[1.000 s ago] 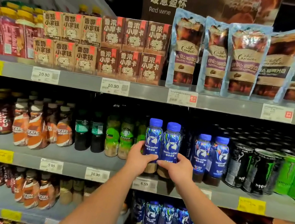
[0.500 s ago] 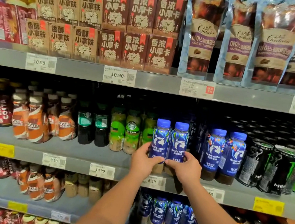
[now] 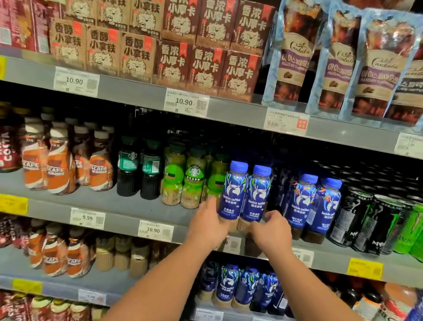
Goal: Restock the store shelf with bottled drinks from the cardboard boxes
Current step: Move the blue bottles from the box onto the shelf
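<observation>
Your left hand is wrapped around the lower body of the left blue bottle, fingers grasping it from the left side. Your right hand cups the base of the right blue bottle, fingers curled round its foot. Both bottles stand upright, touching each other, at the front edge of the middle shelf. Just left of them: green-labelled coffee bottles, close against your left hand. Just right: two more blue bottles of the same brand, a narrow gap between them and your right hand. Further right, black and green cans fill that end in rows. Further left, dark glass bottles, then orange-labelled coffee bottles. Shelf above carries brown cartons stacked two high, and blue pouches standing at right. Price tags line the shelf edges; your hands cover part of the tag below the held bottles. Lower shelf beneath your forearms holds more blue bottles of the brand. No cardboard boxes in view.
</observation>
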Motion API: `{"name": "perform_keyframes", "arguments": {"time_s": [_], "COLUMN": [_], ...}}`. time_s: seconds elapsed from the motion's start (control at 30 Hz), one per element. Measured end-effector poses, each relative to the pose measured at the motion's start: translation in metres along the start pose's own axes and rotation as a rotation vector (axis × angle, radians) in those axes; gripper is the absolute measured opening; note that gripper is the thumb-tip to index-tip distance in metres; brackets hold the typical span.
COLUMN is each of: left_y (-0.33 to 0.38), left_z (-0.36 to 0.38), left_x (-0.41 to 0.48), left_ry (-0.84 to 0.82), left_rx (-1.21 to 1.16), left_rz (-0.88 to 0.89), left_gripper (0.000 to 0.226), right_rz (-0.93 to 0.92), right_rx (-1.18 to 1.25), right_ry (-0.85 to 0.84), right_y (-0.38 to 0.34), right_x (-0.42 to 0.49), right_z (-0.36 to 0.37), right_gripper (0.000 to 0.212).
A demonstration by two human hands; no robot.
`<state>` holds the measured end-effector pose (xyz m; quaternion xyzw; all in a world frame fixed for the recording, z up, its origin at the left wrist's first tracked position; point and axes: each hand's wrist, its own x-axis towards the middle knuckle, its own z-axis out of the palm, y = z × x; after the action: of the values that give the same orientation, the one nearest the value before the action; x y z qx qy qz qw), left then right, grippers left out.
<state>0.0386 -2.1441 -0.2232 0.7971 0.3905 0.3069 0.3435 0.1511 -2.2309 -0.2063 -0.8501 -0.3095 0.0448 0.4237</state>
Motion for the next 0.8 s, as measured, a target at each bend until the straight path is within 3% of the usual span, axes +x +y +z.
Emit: {"name": "perform_keyframes", "arguments": {"time_s": [0.1, 0.23, 0.37, 0.57, 0.8], "left_y": [-0.009, -0.018, -0.027, -0.051, -0.082], "left_z": [-0.027, -0.054, -0.062, -0.053, -0.017], "left_x": [-0.021, -0.051, -0.085, -0.139, -0.214], "left_ry": [-0.07, -0.175, -0.272, -0.355, -0.478], "left_rx": [0.372, 0.609, 0.721, 0.83, 0.861], "left_rz": [0.106, 0.193, 0.239, 0.238, 0.116], "left_gripper": [0.038, 0.033, 0.027, 0.031, 0.032], "right_rz": [-0.077, -0.17, -0.164, -0.206, -0.262], "right_rx": [-0.322, -0.855, -0.884, -0.938, -0.898], "right_ry": [-0.107, -0.315, -0.385, -0.439, -0.591], "right_y": [-0.01, -0.02, -0.02, 0.002, 0.059], "right_x": [-0.032, -0.081, -0.12, -0.164, -0.223], "right_z": [-0.008, -0.003, 0.009, 0.023, 0.036], "right_gripper": [0.015, 0.035, 0.029, 0.038, 0.038]}}
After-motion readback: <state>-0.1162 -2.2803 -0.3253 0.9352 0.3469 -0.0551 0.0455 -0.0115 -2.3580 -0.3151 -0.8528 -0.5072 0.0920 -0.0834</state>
